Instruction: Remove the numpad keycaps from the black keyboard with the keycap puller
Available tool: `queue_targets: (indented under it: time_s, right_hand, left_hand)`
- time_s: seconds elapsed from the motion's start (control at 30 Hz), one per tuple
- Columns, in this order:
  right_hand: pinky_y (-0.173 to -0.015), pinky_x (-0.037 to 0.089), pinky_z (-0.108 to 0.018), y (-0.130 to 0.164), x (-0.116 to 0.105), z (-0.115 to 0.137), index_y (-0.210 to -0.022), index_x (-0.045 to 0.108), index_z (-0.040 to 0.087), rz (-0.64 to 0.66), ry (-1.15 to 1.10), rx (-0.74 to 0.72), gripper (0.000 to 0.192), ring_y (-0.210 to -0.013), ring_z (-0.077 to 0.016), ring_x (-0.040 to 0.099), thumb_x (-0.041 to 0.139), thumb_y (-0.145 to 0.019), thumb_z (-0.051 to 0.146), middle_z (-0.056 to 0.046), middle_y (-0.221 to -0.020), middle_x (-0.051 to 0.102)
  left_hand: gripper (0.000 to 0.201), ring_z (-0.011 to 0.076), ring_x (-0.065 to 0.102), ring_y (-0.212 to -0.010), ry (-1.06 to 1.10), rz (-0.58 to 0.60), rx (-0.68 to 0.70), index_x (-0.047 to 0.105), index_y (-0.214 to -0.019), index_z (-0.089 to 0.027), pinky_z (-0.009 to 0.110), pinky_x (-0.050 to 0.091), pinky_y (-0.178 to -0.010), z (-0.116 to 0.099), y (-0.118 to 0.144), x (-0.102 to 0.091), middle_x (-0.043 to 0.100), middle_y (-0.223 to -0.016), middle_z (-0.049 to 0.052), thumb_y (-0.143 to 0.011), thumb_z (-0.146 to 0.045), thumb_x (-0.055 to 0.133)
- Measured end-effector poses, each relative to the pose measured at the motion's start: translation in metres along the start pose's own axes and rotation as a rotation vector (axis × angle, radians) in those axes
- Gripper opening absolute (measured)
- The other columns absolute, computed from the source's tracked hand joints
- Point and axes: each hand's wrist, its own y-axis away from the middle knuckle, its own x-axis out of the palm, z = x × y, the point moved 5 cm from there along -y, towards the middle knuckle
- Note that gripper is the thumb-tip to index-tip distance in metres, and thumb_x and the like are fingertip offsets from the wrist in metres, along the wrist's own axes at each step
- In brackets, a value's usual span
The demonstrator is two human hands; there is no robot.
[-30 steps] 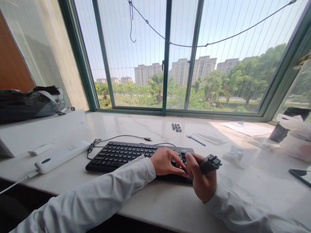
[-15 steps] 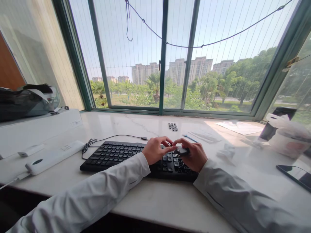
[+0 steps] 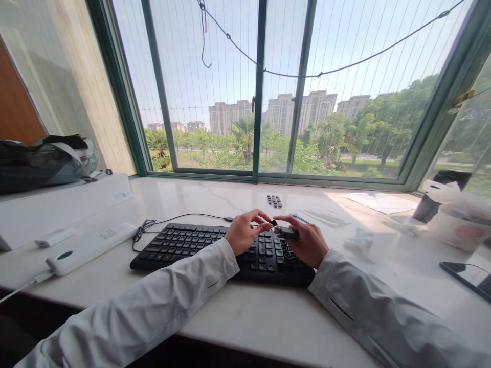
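Observation:
Above the number-pad side of a black keyboard (image 3: pixel 192 244), both of my hands work close together. My left hand (image 3: pixel 245 232) pinches a small black keycap (image 3: pixel 273 223) at its fingertips. In my right hand (image 3: pixel 309 243) lies a dark keycap puller (image 3: pixel 287 233), its metallic end pointing left toward the keycap. The right index finger reaches out near the keycap; whether it touches is unclear. On the number pad, several key positions (image 3: pixel 288 254) show no caps. Loose keycaps (image 3: pixel 274 201) sit in rows on the white counter behind the keyboard.
A blue thin tool (image 3: pixel 301 218) and clear plastic bags (image 3: pixel 360 240) lie to the right. Further right are a phone (image 3: pixel 466 276) and a bagged tub (image 3: pixel 458 225). At left are a white power strip (image 3: pixel 92 249), a coiled cable (image 3: pixel 143 227) and a white box (image 3: pixel 69 209).
The keycap now shows between my hands, held by the left fingertips. My right index finger has straightened, and the puller's end has moved slightly off the keycap.

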Motion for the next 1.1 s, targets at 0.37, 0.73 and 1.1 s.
queue_targets:
  time_s: [0.37,0.73,1.1]
  right_hand:
    - [-0.061,0.039,-0.025,-0.001,0.0,-0.005,-0.107,0.066,0.031,-0.042,0.074,0.058,0.036,-0.062,-0.0173,0.063,0.055,-0.076,0.018,0.002,-0.068,0.068]
    - [-0.06,0.038,-0.025,-0.001,0.001,-0.008,-0.106,0.066,0.031,-0.063,0.091,0.076,0.027,-0.065,-0.0182,0.066,0.056,-0.082,0.026,0.001,-0.071,0.07]
    - [-0.06,0.039,-0.026,-0.001,0.002,-0.009,-0.104,0.068,0.032,-0.063,0.09,0.091,0.023,-0.068,-0.0193,0.067,0.057,-0.084,0.034,0.0,-0.074,0.072]
  left_hand:
    - [0.032,0.0055,0.052,-0.041,-0.053,0.025,0.003,0.062,-0.104,-0.02,0.02,0.043,-0.047,-0.002,0.004,0.001,0.071,-0.094,0.001,-0.085,-0.046,0.057]
    - [0.023,0.0082,0.05,-0.055,-0.33,-0.098,0.118,0.068,-0.1,-0.022,0.023,0.044,-0.064,-0.007,0.005,-0.003,0.07,-0.099,-0.001,-0.081,-0.035,0.067]
    - [0.02,0.0116,0.058,-0.066,-0.423,-0.125,0.155,0.068,-0.1,-0.024,0.024,0.044,-0.067,-0.01,0.007,-0.004,0.07,-0.101,0.0,-0.081,-0.03,0.067]
